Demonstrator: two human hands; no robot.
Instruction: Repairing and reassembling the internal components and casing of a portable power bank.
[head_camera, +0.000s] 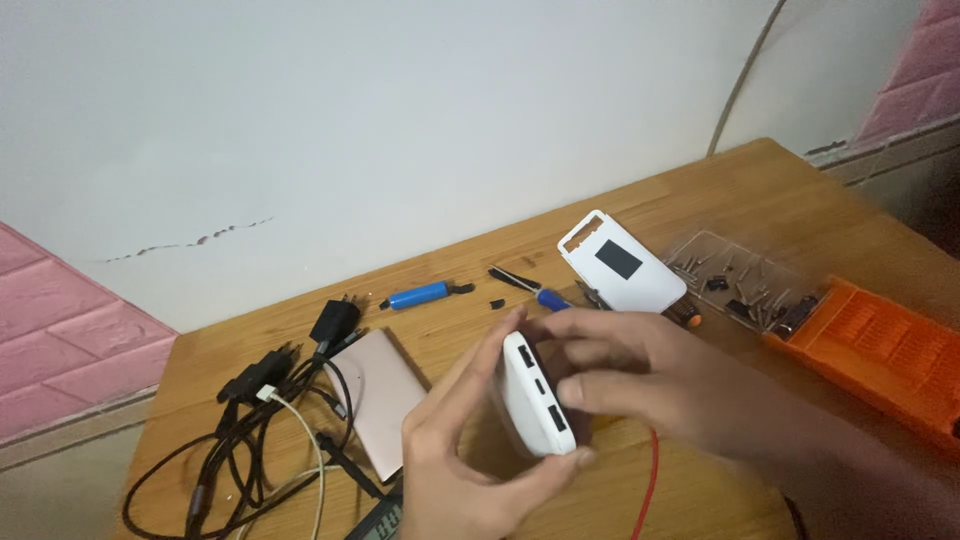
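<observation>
So you have the white power bank (535, 397) clasped in both hands at lower centre of the frame
Your left hand (462, 465) cups its back and bottom edge, your right hand (640, 385) pinches the top; its smooth, rigid plastic shell likely slips (probably dense for its size), so grip the long edges, clear of the port end, above the wooden table (480, 270)

Bare wooden table (520, 255) lies open along the wall side; tangled black cables (250, 430) crowd the left, an orange bit case (880, 355) blocks the right.
</observation>
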